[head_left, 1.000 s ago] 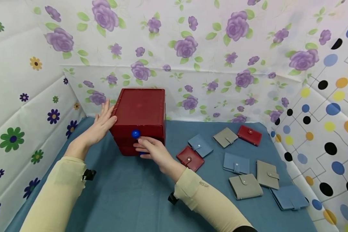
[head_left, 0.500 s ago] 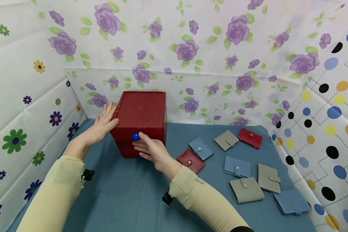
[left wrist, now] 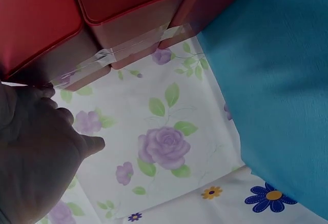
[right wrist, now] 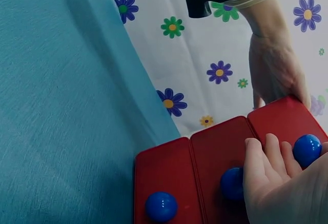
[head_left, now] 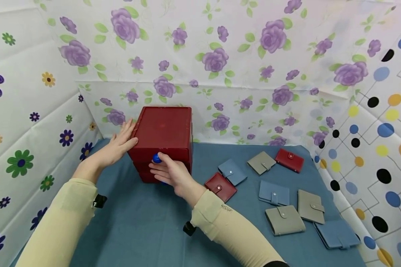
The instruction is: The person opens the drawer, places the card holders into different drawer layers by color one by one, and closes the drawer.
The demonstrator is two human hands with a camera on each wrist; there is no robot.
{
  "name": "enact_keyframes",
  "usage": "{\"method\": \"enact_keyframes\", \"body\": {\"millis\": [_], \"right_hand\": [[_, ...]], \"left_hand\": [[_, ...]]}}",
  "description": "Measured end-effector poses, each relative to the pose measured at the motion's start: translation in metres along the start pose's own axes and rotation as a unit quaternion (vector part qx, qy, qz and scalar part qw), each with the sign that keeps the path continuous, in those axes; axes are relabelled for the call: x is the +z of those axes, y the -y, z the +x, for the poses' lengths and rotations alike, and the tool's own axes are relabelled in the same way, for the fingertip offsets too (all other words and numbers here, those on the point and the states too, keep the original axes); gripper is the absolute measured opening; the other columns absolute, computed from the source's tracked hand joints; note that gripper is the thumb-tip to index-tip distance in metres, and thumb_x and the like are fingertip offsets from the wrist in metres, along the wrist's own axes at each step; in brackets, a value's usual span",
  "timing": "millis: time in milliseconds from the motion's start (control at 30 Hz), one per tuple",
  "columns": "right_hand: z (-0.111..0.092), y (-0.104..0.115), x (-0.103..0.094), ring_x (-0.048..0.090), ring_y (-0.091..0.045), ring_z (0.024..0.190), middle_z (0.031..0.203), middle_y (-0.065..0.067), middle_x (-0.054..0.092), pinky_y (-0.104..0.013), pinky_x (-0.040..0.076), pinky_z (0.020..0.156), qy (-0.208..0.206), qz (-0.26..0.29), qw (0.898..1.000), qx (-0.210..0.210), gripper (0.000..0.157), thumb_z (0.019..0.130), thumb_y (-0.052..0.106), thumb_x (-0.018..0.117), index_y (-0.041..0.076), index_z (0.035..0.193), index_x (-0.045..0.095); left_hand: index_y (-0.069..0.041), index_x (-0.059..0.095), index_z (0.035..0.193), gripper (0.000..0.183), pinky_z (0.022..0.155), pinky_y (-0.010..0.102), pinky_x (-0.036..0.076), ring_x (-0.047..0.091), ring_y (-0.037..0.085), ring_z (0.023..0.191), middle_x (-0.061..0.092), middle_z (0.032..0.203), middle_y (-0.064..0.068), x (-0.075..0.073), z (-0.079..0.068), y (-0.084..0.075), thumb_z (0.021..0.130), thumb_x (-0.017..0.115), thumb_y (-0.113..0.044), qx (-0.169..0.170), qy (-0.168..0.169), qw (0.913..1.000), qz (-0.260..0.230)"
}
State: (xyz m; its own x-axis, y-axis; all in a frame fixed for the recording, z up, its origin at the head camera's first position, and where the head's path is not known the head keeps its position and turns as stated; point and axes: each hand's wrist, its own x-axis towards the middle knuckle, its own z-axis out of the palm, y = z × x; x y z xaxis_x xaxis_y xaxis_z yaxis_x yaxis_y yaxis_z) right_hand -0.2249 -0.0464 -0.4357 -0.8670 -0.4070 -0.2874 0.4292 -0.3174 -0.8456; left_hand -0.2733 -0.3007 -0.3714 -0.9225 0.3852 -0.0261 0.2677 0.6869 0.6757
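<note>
A dark red box (head_left: 162,128) with stacked drawers stands at the back left of the table. My left hand (head_left: 115,146) rests on its left side with fingers extended. My right hand (head_left: 177,176) is at the drawer fronts, its thumb against the top blue knob (head_left: 156,158). In the right wrist view that top knob lies between index finger and thumb, while the other fingers reach along the front. The middle knob (right wrist: 232,183) sits partly behind my hand, and the bottom knob (right wrist: 161,207) shows fully. The drawer fronts stand level with each other.
Several snap-tab wallets lie to the right on the blue cloth (head_left: 143,230): a near red wallet (head_left: 220,186), a far red wallet (head_left: 289,160), blue ones such as the blue wallet (head_left: 274,192), and grey ones such as the grey wallet (head_left: 285,220). Flowered sheets (head_left: 240,70) hang behind.
My right thumb has moved up from just below the top knob to its side, and the fingers have shifted slightly left. The left hand stays on the box; the head view tilts up slightly.
</note>
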Motion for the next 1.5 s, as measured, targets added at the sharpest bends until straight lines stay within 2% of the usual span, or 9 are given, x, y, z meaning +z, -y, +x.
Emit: {"method": "enact_keyframes", "body": {"millis": [433, 667, 967, 1500], "right_hand": [[-0.001, -0.002, 0.003, 0.073, -0.025, 0.12, 0.125, -0.008, 0.077, -0.038, 0.056, 0.104, 0.005, 0.024, 1.0, 0.001, 0.055, 0.1, 0.054, 0.072, 0.008, 0.131, 0.075], [0.0, 0.0, 0.002, 0.074, -0.025, 0.118, 0.123, -0.008, 0.078, -0.038, 0.056, 0.104, 0.003, 0.035, 0.999, 0.002, 0.053, 0.099, 0.054, 0.073, 0.01, 0.127, 0.078], [-0.001, 0.0, 0.001, 0.074, -0.024, 0.118, 0.123, -0.007, 0.078, -0.037, 0.056, 0.104, 0.003, 0.034, 0.999, 0.007, 0.052, 0.099, 0.054, 0.074, 0.01, 0.126, 0.078], [0.001, 0.005, -0.001, 0.074, -0.023, 0.116, 0.121, -0.008, 0.078, -0.037, 0.055, 0.106, 0.007, 0.02, 1.0, 0.014, 0.047, 0.099, 0.051, 0.074, 0.01, 0.123, 0.081]], "left_hand": [[-0.01, -0.005, 0.172, 0.077, 0.119, 0.071, -0.021, -0.029, 0.032, 0.159, -0.017, 0.178, 0.012, -0.005, -0.002, -0.007, 0.116, 0.039, -0.04, -0.006, 0.005, 0.9999, 0.007], [-0.013, -0.004, 0.173, 0.078, 0.119, 0.07, -0.021, -0.029, 0.029, 0.159, -0.015, 0.178, 0.01, -0.004, -0.002, -0.01, 0.116, 0.04, -0.042, -0.004, 0.005, 1.0, -0.003], [-0.009, -0.008, 0.172, 0.072, 0.119, 0.071, -0.021, -0.028, 0.035, 0.159, -0.017, 0.177, 0.014, 0.003, 0.0, -0.002, 0.118, 0.032, -0.034, 0.005, -0.006, 0.9999, 0.006], [-0.009, -0.011, 0.171, 0.074, 0.121, 0.068, -0.02, -0.03, 0.032, 0.159, -0.019, 0.177, 0.014, 0.005, -0.004, -0.005, 0.118, 0.03, -0.041, 0.007, -0.01, 0.9999, -0.001]]}}
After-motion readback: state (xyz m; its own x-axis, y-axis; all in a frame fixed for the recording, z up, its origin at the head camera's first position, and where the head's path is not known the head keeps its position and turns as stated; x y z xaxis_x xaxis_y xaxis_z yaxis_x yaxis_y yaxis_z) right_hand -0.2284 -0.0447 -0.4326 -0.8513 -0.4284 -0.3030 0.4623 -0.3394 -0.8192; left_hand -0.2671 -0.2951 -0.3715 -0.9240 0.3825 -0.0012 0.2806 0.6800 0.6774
